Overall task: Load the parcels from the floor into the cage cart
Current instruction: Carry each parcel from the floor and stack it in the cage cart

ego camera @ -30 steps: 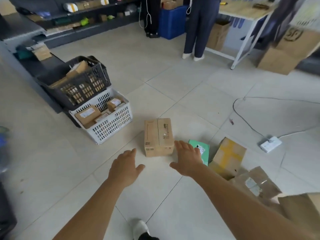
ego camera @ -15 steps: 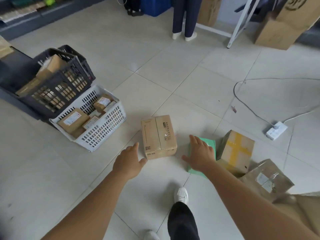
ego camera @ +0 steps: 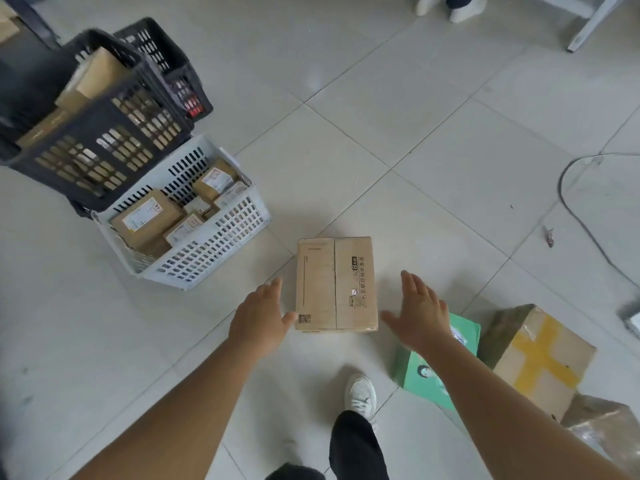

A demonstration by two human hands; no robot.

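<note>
Brown cardboard box [ego camera: 335,284] lies flat on the pale floor tiles [ego camera: 415,109], near the middle of the view; its long side runs 12 to 6 o'clock, w/ the tape seam going the same way; the printed words run along that seam too, and a small square code sits at the 7 o'clock corner.

Left hand [ego camera: 260,318] is at 9 o'clock of the box, fingers straight and loose, holding nothing; its thumb is just beside the near left corner, can't tell if it touches. Right hand [ego camera: 420,315] is at 3 o'clock of the box, fingers spread flat, holding nothing, a gap btwn it and the box.

Green parcel [ego camera: 433,368] lies at 4 o'clock of the box, partly under the right arm; a taped box w/ a yellow cross [ego camera: 540,355] is just beside it, further right; a crumpled brown parcel [ego camera: 606,431] sits at 5 o'clock of that one.

White basket [ego camera: 207,244] w/ small parcels inside is at 10 o'clock of the box; a black basket [ego camera: 100,147] w/ more parcels rests on its far edge. One white shoe [ego camera: 362,393] & a dark trouser leg [ego camera: 356,445] are at 6 o'clock; a grey cable [ego camera: 568,202] curls at 2 o'clock.
</note>
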